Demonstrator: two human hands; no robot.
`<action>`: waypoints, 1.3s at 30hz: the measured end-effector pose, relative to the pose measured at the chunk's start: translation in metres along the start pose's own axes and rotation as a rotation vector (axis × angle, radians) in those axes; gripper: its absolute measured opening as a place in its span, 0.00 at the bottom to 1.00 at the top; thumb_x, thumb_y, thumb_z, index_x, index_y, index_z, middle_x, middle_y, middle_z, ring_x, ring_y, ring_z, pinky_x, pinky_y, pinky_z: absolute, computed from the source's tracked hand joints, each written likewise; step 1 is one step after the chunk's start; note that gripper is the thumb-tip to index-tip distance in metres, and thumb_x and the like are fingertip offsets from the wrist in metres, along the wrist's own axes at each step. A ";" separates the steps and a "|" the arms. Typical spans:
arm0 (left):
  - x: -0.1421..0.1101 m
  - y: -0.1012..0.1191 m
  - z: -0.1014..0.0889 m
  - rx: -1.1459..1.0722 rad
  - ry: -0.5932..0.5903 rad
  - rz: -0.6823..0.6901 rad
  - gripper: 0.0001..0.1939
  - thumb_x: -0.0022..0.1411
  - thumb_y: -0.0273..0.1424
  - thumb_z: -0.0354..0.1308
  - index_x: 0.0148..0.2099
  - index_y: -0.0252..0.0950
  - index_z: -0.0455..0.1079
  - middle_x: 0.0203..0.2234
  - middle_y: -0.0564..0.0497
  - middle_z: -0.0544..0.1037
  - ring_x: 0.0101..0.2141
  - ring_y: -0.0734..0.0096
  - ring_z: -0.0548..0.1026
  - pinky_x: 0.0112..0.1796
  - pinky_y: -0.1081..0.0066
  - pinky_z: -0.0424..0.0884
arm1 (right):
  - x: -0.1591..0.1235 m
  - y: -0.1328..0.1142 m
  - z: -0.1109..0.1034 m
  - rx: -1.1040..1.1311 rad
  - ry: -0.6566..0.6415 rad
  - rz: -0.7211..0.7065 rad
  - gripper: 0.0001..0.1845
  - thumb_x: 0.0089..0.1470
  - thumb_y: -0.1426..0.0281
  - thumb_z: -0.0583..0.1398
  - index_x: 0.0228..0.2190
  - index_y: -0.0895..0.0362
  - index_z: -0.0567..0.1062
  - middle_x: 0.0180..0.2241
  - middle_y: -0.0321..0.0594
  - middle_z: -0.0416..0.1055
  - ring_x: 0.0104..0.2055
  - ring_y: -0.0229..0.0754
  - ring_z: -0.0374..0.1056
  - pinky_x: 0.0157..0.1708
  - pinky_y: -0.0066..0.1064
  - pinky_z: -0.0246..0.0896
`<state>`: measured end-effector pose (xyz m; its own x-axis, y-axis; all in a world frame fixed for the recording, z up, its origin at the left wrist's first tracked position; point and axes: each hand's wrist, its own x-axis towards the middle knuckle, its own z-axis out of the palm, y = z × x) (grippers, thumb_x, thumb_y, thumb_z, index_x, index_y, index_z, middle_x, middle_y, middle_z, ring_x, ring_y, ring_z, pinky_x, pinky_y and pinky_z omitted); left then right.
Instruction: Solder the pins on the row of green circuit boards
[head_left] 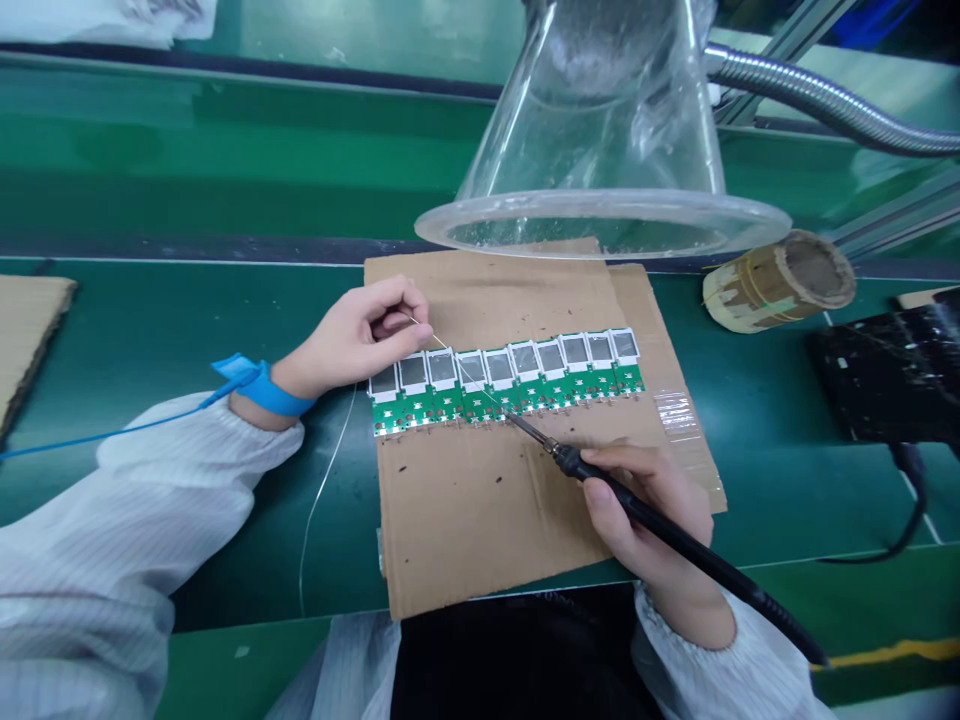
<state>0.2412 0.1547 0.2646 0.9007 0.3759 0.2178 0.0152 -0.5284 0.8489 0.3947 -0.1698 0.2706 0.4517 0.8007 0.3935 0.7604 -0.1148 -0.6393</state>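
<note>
My left hand (386,325) is closed in a pinch on a thin strand of solder wire (469,378), which runs down to the right over the boards. A loose length of it trails below that hand onto the table. My right hand (649,505) grips a black soldering iron (637,508) like a pen. The iron's tip meets the wire near the lower edge of a row of green circuit boards (480,402) with small grey screens in white frames. Whether tip and board touch I cannot tell. The row lies on a sheet of brown cardboard (480,520).
A clear fume hood (600,130) on a metal hose (840,100) hangs over the far side of the cardboard. At right stand a brown taped cylinder (780,280) and a black box (892,370) with a cable. A blue wrist strap (274,390) trails its cord leftward.
</note>
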 end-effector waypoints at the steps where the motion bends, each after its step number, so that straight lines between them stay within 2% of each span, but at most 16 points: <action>1: 0.000 0.000 0.000 0.006 -0.004 0.004 0.06 0.66 0.31 0.62 0.37 0.37 0.69 0.23 0.58 0.59 0.23 0.77 0.56 0.26 0.72 0.56 | 0.000 0.000 0.000 0.001 -0.001 -0.002 0.06 0.65 0.66 0.65 0.43 0.52 0.77 0.38 0.36 0.81 0.38 0.37 0.80 0.38 0.25 0.75; 14: 0.001 0.000 0.001 0.013 -0.029 0.024 0.06 0.66 0.31 0.62 0.36 0.36 0.69 0.24 0.58 0.60 0.24 0.77 0.57 0.26 0.73 0.57 | -0.001 0.002 -0.001 0.028 -0.003 -0.011 0.07 0.64 0.68 0.66 0.44 0.53 0.77 0.38 0.36 0.81 0.39 0.38 0.80 0.40 0.27 0.75; 20: 0.002 -0.002 -0.002 -0.052 0.039 0.001 0.06 0.65 0.30 0.62 0.36 0.36 0.69 0.25 0.57 0.61 0.24 0.77 0.57 0.26 0.73 0.58 | -0.011 0.000 -0.005 0.180 0.097 0.113 0.10 0.63 0.71 0.67 0.46 0.52 0.78 0.39 0.38 0.79 0.39 0.41 0.78 0.39 0.33 0.74; 24: 0.002 -0.003 -0.003 -0.047 0.075 0.004 0.05 0.64 0.29 0.61 0.35 0.36 0.67 0.26 0.55 0.63 0.24 0.77 0.58 0.26 0.73 0.58 | -0.010 -0.007 0.005 0.233 0.048 0.171 0.10 0.64 0.71 0.66 0.47 0.51 0.77 0.40 0.38 0.78 0.41 0.42 0.78 0.40 0.35 0.75; 29: 0.002 -0.003 -0.003 -0.050 0.048 0.007 0.05 0.64 0.28 0.62 0.35 0.36 0.68 0.26 0.56 0.62 0.25 0.77 0.58 0.26 0.73 0.58 | -0.009 -0.004 0.017 0.207 0.027 0.140 0.10 0.64 0.71 0.66 0.47 0.51 0.77 0.41 0.37 0.78 0.42 0.40 0.77 0.40 0.32 0.74; 35: 0.001 -0.005 -0.002 -0.056 0.026 0.001 0.06 0.64 0.30 0.62 0.36 0.36 0.68 0.26 0.56 0.62 0.25 0.77 0.57 0.27 0.72 0.57 | -0.004 -0.008 0.015 0.133 0.009 0.106 0.07 0.64 0.70 0.66 0.44 0.52 0.77 0.39 0.35 0.79 0.40 0.38 0.78 0.41 0.28 0.74; 39: 0.001 -0.004 -0.001 -0.054 0.023 0.013 0.06 0.64 0.30 0.62 0.35 0.36 0.68 0.26 0.56 0.61 0.25 0.76 0.56 0.27 0.72 0.57 | -0.001 -0.012 0.015 0.098 0.001 0.081 0.07 0.64 0.69 0.66 0.44 0.52 0.77 0.39 0.36 0.80 0.39 0.39 0.79 0.38 0.29 0.75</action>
<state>0.2419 0.1577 0.2621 0.8903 0.3872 0.2395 -0.0201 -0.4921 0.8703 0.3781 -0.1607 0.2681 0.5103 0.7905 0.3386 0.6722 -0.1210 -0.7305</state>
